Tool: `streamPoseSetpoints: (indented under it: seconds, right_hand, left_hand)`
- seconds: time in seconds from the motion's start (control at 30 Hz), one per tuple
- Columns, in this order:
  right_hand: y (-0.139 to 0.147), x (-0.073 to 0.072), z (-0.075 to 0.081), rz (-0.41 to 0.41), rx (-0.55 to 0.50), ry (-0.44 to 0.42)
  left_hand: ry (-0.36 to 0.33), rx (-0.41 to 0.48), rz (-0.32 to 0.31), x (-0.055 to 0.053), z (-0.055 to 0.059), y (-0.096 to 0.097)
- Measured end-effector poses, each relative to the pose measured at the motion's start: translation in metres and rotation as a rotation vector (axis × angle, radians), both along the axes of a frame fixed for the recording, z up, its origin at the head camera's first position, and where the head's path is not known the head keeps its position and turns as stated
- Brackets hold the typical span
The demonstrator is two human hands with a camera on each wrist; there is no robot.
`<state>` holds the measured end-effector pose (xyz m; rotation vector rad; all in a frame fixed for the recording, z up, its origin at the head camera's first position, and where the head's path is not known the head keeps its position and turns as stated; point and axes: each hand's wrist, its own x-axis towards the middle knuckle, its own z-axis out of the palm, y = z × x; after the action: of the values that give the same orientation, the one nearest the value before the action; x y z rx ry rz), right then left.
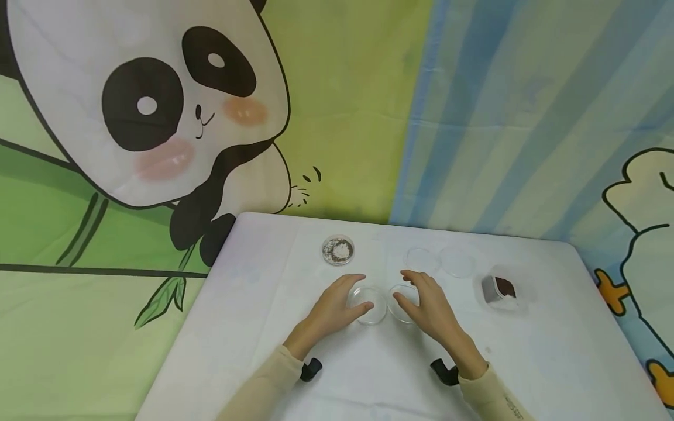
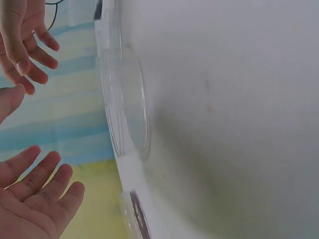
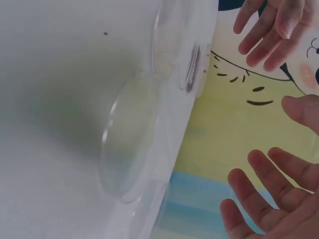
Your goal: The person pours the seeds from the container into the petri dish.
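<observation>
Two clear round dishes lie side by side on the white table: a left petri dish (image 1: 370,316) and a right petri dish (image 1: 398,313). My left hand (image 1: 336,301) hovers above the left dish, thumb and fingers spread apart and holding nothing. Over the right dish my right hand (image 1: 434,307) is held the same way, also with nothing in it. Both wrist views show a gap between the fingers and the tabletop; the left hand (image 2: 37,199) and right hand (image 3: 271,194) have relaxed, parted fingers.
Behind the left hand stands a petri dish (image 1: 338,250) with dark and white bits in it. Two clear round lids (image 1: 457,262) lie farther back. To the right is a clear container (image 1: 494,290) with dark brown material. A printed curtain (image 1: 347,117) hangs behind the table.
</observation>
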<state>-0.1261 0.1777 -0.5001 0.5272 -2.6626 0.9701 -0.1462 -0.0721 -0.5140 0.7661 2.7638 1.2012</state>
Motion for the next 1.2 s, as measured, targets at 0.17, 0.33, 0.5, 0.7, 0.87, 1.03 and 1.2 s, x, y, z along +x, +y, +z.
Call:
streamPoseSetpoints:
  seconds: [0.17, 0.33, 0.5, 0.7, 0.87, 1.03, 1.2]
  right_hand:
    - [0.014, 0.012, -0.008, -0.03, -0.04, 0.052]
    - [0.033, 0.019, -0.013, -0.083, -0.053, 0.108]
    - [0.052, 0.022, -0.013, -0.13, -0.052, 0.145]
    - [0.076, 0.023, -0.007, -0.207, -0.056, 0.15]
    - [0.097, 0.023, -0.001, -0.286, -0.074, 0.134]
    - [0.12, 0.019, 0.001, -0.377, -0.09, 0.152]
    - [0.141, 0.015, -0.001, -0.452, -0.087, 0.164]
  left_hand:
    - [0.047, 0.035, -0.038, 0.008, -0.001, 0.008]
    - [0.072, 0.037, -0.073, 0.009, 0.0, 0.015]
    - [0.107, 0.013, -0.113, 0.003, 0.002, 0.025]
    - [0.105, -0.027, -0.15, -0.012, 0.009, 0.041]
    - [0.103, -0.067, -0.15, -0.03, 0.014, 0.058]
    - [0.113, -0.124, -0.144, -0.054, 0.015, 0.074]
    - [0.057, -0.156, -0.133, -0.077, 0.015, 0.09]
